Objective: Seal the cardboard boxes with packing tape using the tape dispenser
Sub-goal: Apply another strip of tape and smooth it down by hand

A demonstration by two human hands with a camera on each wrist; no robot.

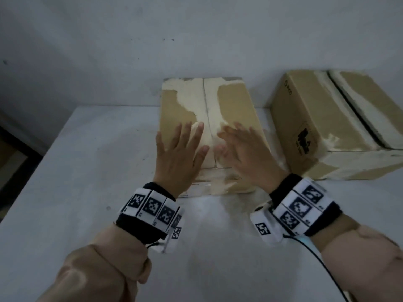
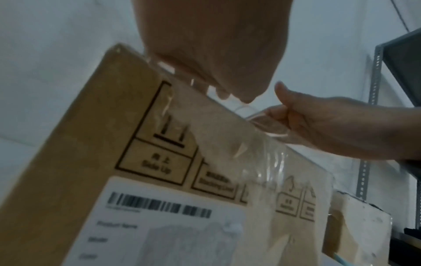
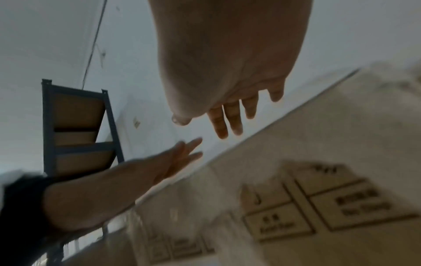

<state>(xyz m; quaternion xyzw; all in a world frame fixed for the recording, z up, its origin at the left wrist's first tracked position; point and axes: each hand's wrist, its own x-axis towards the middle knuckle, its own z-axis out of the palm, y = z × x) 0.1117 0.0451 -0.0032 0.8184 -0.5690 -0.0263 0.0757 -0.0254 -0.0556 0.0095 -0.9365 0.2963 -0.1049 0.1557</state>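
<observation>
Your left hand (image 1: 177,158) and right hand (image 1: 244,154) lie flat, fingers spread, on the brown, tape-scarred cardboard box (image 1: 235,99) mid-table; likely light and stiff, so press beside its centre seam.

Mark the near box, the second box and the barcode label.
near box (image 1: 172,110), head view, bare brown top left of the seam.
second box (image 1: 309,110), head view, its top panel.
barcode label (image 2: 159,205), left wrist view, on the bars.

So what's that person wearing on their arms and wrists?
Tan sleeves cover both arms. Each wrist has a black band with white square blocks printed with black-and-white pixel patterns. A thin dark cable trails from the right wristband. The hands are bare.
</observation>
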